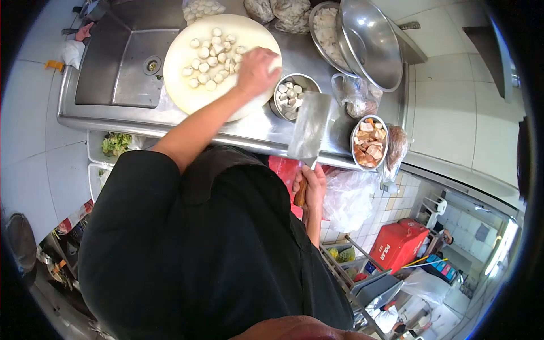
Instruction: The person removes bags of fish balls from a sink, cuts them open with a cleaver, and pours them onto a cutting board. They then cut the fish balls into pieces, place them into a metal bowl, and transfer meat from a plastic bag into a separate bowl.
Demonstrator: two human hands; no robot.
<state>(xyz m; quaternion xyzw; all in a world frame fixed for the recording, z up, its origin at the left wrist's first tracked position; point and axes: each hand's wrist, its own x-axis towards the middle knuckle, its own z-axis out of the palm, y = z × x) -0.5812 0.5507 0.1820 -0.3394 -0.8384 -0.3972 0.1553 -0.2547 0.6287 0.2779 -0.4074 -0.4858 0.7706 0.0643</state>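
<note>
My left hand point(259, 72) is over the right side of a round, cream-coloured cutting board point(184, 105), its fingers curled down. What they hold, if anything, is hidden. Many small white round pieces point(214, 54) lie on the board beside it. A metal bowl point(277, 110) with white and greyish cut pieces point(290, 96) stands just right of the board. My right hand point(313, 184) grips the wooden handle of a cleaver point(310, 124). Its broad blade points up over the counter edge and covers part of that bowl.
A sink point(119, 73) is at the left. On the right stand a bowl of cut raw meat point(371, 141), a plastic bag point(360, 105) and large steel bowls point(371, 42). Bags point(283, 14) lie at the back. A red POLAR cooler point(396, 243) is on the floor behind.
</note>
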